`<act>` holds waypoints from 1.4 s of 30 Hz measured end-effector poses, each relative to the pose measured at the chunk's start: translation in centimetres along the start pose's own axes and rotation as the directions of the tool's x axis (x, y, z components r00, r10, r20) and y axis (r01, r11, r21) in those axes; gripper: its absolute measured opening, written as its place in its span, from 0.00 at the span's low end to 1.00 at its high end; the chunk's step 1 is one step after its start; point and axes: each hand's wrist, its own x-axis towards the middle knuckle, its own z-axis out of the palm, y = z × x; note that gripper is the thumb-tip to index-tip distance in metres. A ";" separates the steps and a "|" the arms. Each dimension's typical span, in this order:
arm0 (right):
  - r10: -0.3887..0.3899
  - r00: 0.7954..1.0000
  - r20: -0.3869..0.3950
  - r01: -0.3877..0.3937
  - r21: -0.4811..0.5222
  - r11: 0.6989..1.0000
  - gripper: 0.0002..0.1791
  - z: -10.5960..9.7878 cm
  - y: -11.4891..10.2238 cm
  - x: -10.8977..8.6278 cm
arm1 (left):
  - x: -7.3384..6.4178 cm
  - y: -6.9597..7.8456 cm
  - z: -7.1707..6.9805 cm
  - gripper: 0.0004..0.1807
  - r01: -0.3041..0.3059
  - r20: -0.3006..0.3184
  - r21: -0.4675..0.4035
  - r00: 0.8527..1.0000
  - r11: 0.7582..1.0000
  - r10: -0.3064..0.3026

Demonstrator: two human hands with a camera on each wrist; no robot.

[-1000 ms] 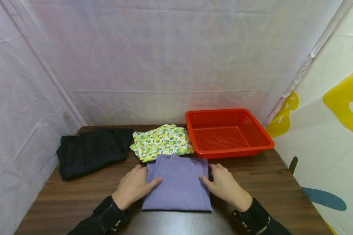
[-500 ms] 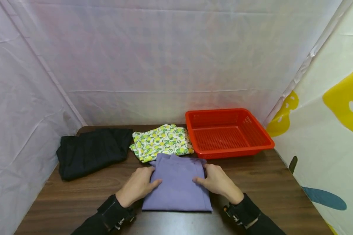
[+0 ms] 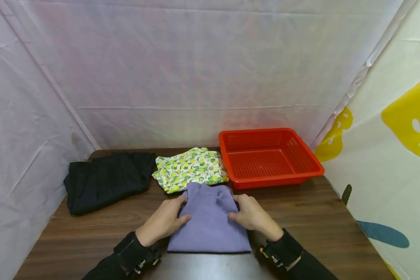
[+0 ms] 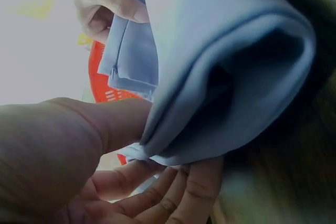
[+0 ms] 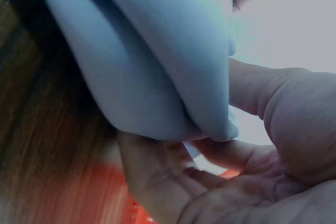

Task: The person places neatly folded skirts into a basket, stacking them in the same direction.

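A folded purple garment (image 3: 208,225) lies on the table in front of me, its layers looped at the sides. My left hand (image 3: 166,217) pinches its left edge, thumb on top and fingers underneath, as the left wrist view shows with the fabric (image 4: 210,51) bulging open beside them. On the opposite edge my right hand (image 3: 253,216) grips in the same way, the fingers (image 5: 152,171) under the fabric (image 5: 142,66) in the right wrist view. The garment's far edge is bunched between both hands and reaches the lemon-print cloth.
Behind the garment lies a folded lemon-print cloth (image 3: 190,169). A black folded garment (image 3: 108,182) rests at the back left of the wooden table (image 3: 318,221). The red plastic basket (image 3: 273,181) stands at the back right. White curtains (image 3: 196,70) enclose the table.
Both hands have closed in on the garment's sides, the right moving leftward more than the left moved right. The far part of the garment has narrowed and its top edge has bunched up.
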 end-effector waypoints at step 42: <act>-0.197 0.965 -0.171 0.210 0.062 0.976 0.26 -7.8 -3.5 2.0 | 1.1 4.1 -6.0 0.17 -0.238 -0.317 -0.098 0.928 0.966 0.196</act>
